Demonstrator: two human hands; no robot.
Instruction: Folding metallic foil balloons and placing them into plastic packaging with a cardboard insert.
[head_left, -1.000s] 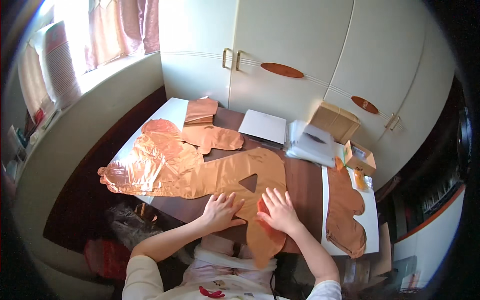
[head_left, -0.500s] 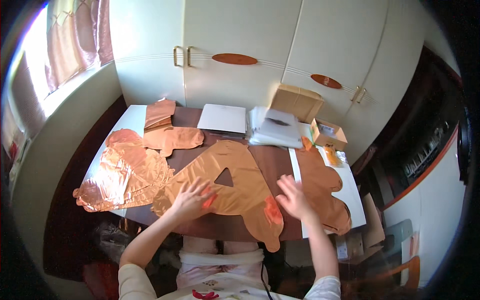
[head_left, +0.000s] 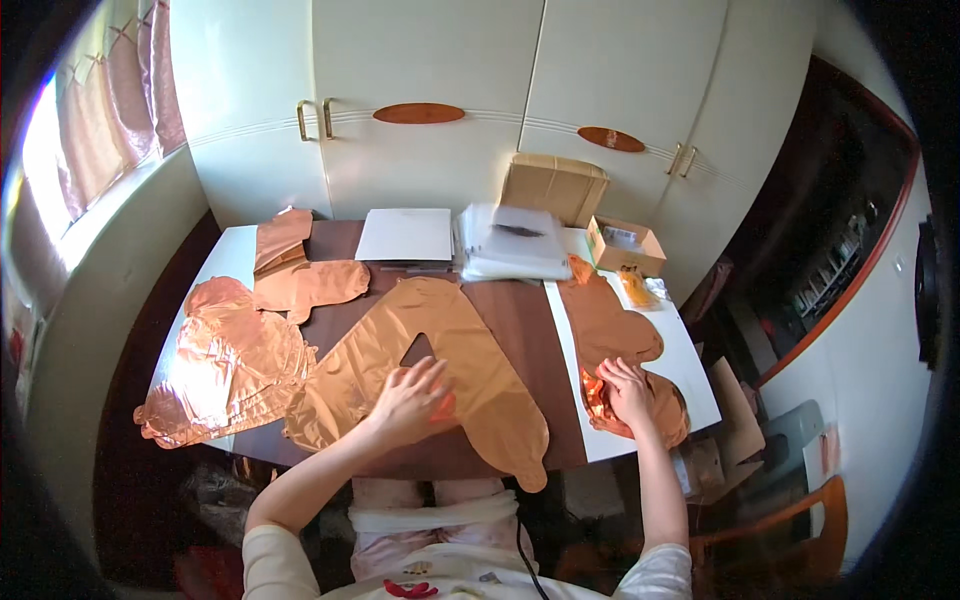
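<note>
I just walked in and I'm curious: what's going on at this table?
The person's right grip is on the curvy copper-coloured foil at the right of the table. The open left grip is over the A-shaped foil in the middle; contact is unclear. Crinkled, shiny foil lies to the left.

Centre foil [head_left: 490, 380]: plain matte copper. Right foil [head_left: 605, 320]: browner copper, orange-red glints at lower edge. Left foil [head_left: 240, 350]: shiny copper, white glare. Table [head_left: 520, 310]: dark brown. Cabinet [head_left: 420, 50], top of frame: cream, with orange-brown ovals [head_left: 418, 113], gold handles [head_left: 328, 118]. Curtain [head_left: 95, 130], upper left: dusty pink and peach. Big box [head_left: 555, 190], upper centre: tan. Chair [head_left: 825, 510], lower right: orange-brown.
</note>
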